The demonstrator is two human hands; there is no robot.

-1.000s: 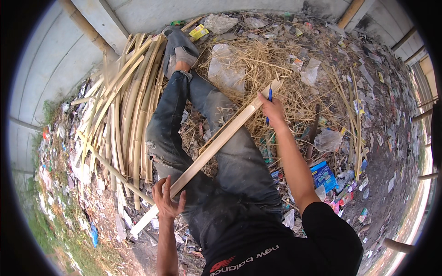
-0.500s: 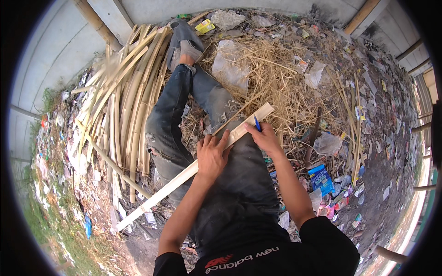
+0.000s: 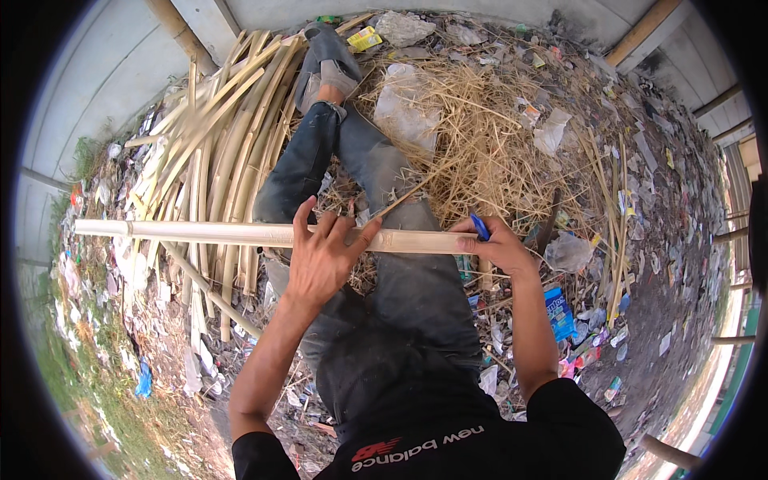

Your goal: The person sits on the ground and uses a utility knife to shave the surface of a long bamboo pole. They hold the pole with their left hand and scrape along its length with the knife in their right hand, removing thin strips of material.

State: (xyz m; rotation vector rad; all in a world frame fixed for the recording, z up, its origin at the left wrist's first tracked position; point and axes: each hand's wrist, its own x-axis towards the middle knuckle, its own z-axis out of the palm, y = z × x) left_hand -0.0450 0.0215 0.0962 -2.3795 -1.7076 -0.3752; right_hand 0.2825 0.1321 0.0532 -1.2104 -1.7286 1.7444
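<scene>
A long pale split bamboo strip (image 3: 192, 231) lies level across my thighs, reaching far out to the left. My left hand (image 3: 322, 262) grips it near the middle, fingers spread over its top and the thumb toward the right. My right hand (image 3: 504, 246) pinches its right end between thumb and fingers. A blue pen-like tool (image 3: 480, 226) is also tucked in that right hand, pointing up and away; its lower part is hidden by the fingers.
A heap of split bamboo lengths (image 3: 232, 176) lies at the far left, beside my legs. Dry straw-like shavings (image 3: 480, 132) cover the ground ahead. A blue packet (image 3: 560, 314) and scattered litter lie to the right. A pale wall (image 3: 448, 8) stands at the back.
The bamboo strip has swung from a diagonal to level, its left end rising in the picture, and a rounded face now shows upward. Both hands moved with it, my left hand outward to the left.
</scene>
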